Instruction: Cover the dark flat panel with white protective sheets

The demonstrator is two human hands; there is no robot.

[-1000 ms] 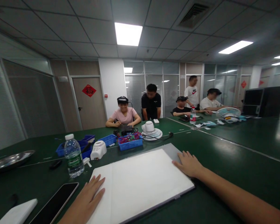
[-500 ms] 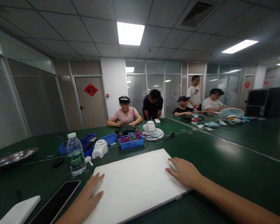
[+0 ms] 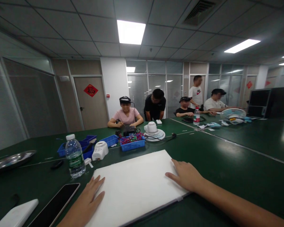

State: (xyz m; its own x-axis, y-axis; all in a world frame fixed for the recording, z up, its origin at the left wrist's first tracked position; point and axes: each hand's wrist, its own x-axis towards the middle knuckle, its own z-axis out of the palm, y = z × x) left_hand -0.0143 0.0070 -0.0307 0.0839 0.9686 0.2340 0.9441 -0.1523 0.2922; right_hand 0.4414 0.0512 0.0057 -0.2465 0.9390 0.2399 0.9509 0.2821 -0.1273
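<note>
A large white sheet [image 3: 134, 186] lies flat on the green table [image 3: 227, 157] in front of me. My left hand [image 3: 86, 201] rests flat on its near left corner, fingers stretched out. My right hand [image 3: 186, 175] lies flat on its right edge with the fingers spread. Neither hand holds anything.
A dark phone [image 3: 54, 206] and a white slab [image 3: 15, 216] lie at the near left. A water bottle [image 3: 74, 156], blue bins [image 3: 132, 144], white fan parts [image 3: 153, 132] and a metal tray [image 3: 13, 159] stand beyond. Several people sit or stand at the table's far side.
The white sheet now covers the grey board beneath it, whose far right corner showed before. My right hand has slid slightly left and nearer along the sheet's edge.
</note>
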